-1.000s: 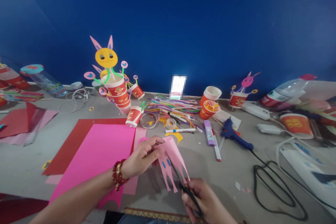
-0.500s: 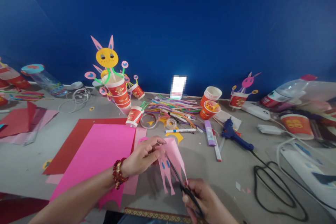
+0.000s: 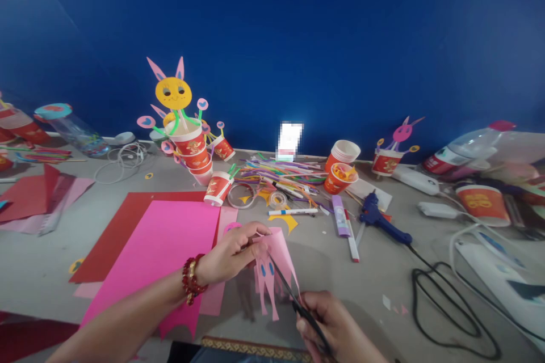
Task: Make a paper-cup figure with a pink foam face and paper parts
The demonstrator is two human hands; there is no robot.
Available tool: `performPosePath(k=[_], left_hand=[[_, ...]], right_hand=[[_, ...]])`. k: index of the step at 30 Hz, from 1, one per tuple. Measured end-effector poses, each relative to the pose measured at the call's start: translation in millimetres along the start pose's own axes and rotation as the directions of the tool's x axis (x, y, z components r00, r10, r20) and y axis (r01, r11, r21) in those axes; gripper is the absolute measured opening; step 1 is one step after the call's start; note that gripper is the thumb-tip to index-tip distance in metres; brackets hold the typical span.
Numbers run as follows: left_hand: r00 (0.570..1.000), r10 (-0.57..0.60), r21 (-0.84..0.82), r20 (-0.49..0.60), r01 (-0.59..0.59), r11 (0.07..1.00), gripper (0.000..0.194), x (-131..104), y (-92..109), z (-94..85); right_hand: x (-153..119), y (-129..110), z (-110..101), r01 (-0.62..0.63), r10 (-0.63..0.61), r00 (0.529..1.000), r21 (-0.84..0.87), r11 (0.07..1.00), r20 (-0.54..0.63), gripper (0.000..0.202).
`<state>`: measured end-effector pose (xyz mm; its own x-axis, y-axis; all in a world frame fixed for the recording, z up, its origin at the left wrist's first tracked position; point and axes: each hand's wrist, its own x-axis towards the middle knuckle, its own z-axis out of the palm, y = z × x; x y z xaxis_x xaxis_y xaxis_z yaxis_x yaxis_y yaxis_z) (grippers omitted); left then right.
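My left hand (image 3: 236,252) pinches the top of a light pink paper (image 3: 283,249) with its thumb and fingers. Two narrow strips with blue ovals hang down from that paper. Black scissors (image 3: 307,313) are gripped in my right hand (image 3: 326,320), their blades reaching up to the left, against the pink paper under my left fingertips. Whether the blades are parted is hard to tell. Left of the hands lies a bright pink sheet (image 3: 162,249) on top of a red sheet (image 3: 110,238).
Behind the hands are pipe cleaners (image 3: 285,173), a marker (image 3: 293,212) and tape (image 3: 278,199). Decorated cups (image 3: 189,144) stand at the back left. On the right lie a glue gun (image 3: 381,221) with a coiled black cable, a glue stick (image 3: 339,215) and a bottle (image 3: 468,147).
The pink paper strips have swung slightly and shifted a little to the left at the right side. Both hands have barely moved and still hold the paper and scissors.
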<state>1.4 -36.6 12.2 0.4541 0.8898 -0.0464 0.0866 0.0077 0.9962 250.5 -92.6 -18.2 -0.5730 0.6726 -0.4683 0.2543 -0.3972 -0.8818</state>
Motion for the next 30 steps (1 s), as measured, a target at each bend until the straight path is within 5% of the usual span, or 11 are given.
performPosePath(k=[19, 30], left_hand=[[1.0, 0.011, 0.083, 0.022, -0.013, 0.996, 0.031, 0.1, 10.6, -1.3], [0.997, 0.057, -0.203, -0.053, -0.067, 0.977, 0.031, 1.5, 6.8, 9.4]], right_hand=[[-2.0, -4.8, 1.1, 0.032, -0.031, 0.999, -0.027, 0.999, 0.008, 0.056], [-1.1, -11.2, 5.0, 0.034, -0.039, 0.988, -0.036, 0.999, -0.147, 0.046]])
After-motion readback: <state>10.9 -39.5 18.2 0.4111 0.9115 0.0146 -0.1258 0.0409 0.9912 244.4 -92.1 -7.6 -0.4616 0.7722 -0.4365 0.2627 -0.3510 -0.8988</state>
